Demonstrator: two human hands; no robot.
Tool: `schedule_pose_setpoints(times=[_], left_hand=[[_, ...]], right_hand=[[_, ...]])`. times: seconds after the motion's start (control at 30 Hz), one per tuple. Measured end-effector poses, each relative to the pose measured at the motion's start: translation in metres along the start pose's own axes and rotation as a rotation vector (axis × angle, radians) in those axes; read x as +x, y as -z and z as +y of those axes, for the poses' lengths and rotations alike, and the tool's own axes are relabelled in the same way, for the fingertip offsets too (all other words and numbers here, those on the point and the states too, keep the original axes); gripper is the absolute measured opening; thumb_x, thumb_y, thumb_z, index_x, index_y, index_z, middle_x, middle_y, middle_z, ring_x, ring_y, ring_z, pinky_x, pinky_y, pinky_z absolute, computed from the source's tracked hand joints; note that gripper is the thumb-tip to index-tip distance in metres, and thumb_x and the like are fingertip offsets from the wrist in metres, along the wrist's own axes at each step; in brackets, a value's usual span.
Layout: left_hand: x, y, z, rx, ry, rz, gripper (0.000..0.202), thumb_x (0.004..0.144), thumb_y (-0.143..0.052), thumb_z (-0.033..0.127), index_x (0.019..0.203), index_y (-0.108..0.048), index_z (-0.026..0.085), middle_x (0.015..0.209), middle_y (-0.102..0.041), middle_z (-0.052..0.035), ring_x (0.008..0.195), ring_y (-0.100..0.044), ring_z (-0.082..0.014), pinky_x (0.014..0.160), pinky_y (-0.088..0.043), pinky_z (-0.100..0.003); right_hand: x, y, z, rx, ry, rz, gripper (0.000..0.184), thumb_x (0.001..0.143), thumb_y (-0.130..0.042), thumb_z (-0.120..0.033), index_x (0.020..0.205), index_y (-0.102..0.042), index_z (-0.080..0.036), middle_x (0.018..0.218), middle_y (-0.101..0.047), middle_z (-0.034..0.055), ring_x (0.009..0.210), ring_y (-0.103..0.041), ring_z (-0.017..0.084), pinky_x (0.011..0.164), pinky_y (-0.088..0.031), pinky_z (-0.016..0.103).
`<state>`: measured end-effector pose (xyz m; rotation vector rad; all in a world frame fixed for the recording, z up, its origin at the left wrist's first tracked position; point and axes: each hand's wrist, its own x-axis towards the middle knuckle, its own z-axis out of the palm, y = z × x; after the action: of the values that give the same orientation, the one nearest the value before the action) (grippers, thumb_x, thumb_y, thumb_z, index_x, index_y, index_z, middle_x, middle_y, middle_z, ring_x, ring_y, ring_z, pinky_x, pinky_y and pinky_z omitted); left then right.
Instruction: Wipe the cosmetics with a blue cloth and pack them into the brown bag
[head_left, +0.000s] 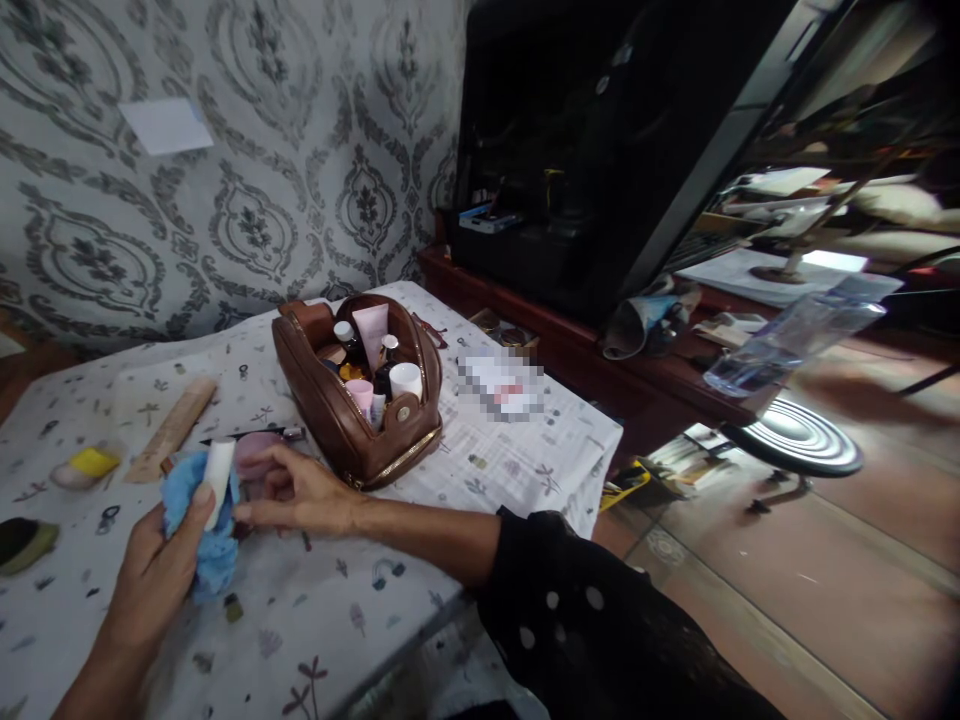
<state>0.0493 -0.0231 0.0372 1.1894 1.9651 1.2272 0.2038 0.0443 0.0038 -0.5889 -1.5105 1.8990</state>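
My left hand (154,565) grips a small white tube (219,475) with the thumb across it, along with a crumpled light blue cloth (214,562) that wraps behind it. Just right of the cloth is my right hand (304,492), fingers loosely curled and apart. Beyond its fingertips is a pink round item (257,450); I cannot tell whether they touch it. A brown bag (322,405) stands unzipped on the table, filled with several cosmetics, among them a pink tube (371,332) and a white-capped jar (406,380).
On the patterned tablecloth (405,600) lie a beige flat tube (174,428), a dark pencil (244,434), a yellow item (94,462) and a dark green item (26,543). A large black screen (555,140) and a clear bottle (795,335) stand at right.
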Motion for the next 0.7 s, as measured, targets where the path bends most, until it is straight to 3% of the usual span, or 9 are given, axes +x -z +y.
schedule_pose_setpoints(times=[0.1, 0.17, 0.27, 0.4, 0.5, 0.6, 0.7], left_hand=[[-0.001, 0.000, 0.006, 0.032, 0.083, -0.054, 0.070, 0.059, -0.059, 0.090, 0.052, -0.045, 0.021, 0.038, -0.041, 0.0045, 0.032, -0.036, -0.0097, 0.029, -0.031, -0.022], [0.000, 0.000, 0.010, 0.109, 0.079, -0.088, 0.073, 0.055, -0.056, 0.093, 0.048, -0.044, 0.022, 0.038, -0.043, 0.0026, 0.032, -0.039, -0.0107, 0.030, -0.034, -0.024], [0.003, 0.001, 0.013, 0.158, 0.089, -0.080, 0.074, 0.050, -0.051, 0.096, 0.047, -0.044, 0.023, 0.037, -0.044, 0.0013, 0.033, -0.041, -0.0127, 0.031, -0.035, -0.025], [0.006, 0.005, 0.011, 0.131, 0.080, 0.054, 0.068, 0.058, -0.049, 0.091, 0.058, -0.053, 0.023, 0.036, -0.043, 0.0033, 0.032, -0.040, -0.0144, 0.030, -0.035, -0.027], [0.005, 0.008, 0.013, 0.108, 0.067, 0.159, 0.059, 0.068, -0.051, 0.081, 0.067, -0.056, 0.023, 0.037, -0.043, 0.0053, 0.033, -0.041, -0.0150, 0.031, -0.037, -0.027], [0.000, 0.008, 0.022, 0.024, 0.027, 0.189, 0.046, 0.075, -0.053, 0.069, 0.063, -0.051, 0.025, 0.041, -0.044, 0.0057, 0.034, -0.038, -0.0120, 0.030, -0.031, -0.024], [-0.005, 0.003, 0.031, -0.120, -0.035, 0.221, 0.035, 0.077, -0.056, 0.056, 0.062, -0.047, 0.026, 0.046, -0.042, 0.0077, 0.034, -0.034, -0.0092, 0.030, -0.022, -0.021]], right_hand=[[0.001, 0.000, 0.001, 0.125, 0.100, -0.001, 0.066, 0.079, -0.081, -0.044, 0.134, -0.051, -0.024, 0.064, -0.053, -0.0106, 0.047, -0.046, 0.005, 0.046, -0.039, 0.017], [0.004, 0.000, 0.004, 0.193, 0.157, -0.009, 0.053, 0.083, -0.077, -0.046, 0.126, -0.058, -0.021, 0.067, -0.054, -0.0083, 0.048, -0.045, 0.005, 0.047, -0.039, 0.018], [0.009, 0.001, 0.009, 0.258, 0.191, -0.007, 0.046, 0.076, -0.080, -0.053, 0.103, -0.064, -0.018, 0.070, -0.055, -0.0067, 0.049, -0.045, 0.004, 0.046, -0.037, 0.018], [0.013, 0.000, 0.010, 0.254, 0.196, 0.011, 0.045, 0.066, -0.087, -0.050, 0.086, -0.062, -0.018, 0.074, -0.058, -0.0052, 0.057, -0.051, 0.005, 0.054, -0.044, 0.018], [0.009, -0.002, 0.009, 0.136, 0.224, 0.029, 0.033, 0.072, -0.086, -0.038, 0.085, -0.063, -0.017, 0.076, -0.059, -0.0049, 0.064, -0.053, 0.006, 0.061, -0.046, 0.019], [0.003, -0.002, 0.007, -0.134, 0.282, 0.068, 0.020, 0.079, -0.080, -0.027, 0.089, -0.066, -0.017, 0.077, -0.060, -0.0047, 0.067, -0.052, 0.007, 0.064, -0.044, 0.018], [-0.004, -0.001, 0.004, -0.457, 0.307, 0.066, 0.019, 0.084, -0.076, -0.030, 0.096, -0.068, -0.017, 0.076, -0.060, -0.0039, 0.068, -0.055, 0.009, 0.065, -0.043, 0.019]])
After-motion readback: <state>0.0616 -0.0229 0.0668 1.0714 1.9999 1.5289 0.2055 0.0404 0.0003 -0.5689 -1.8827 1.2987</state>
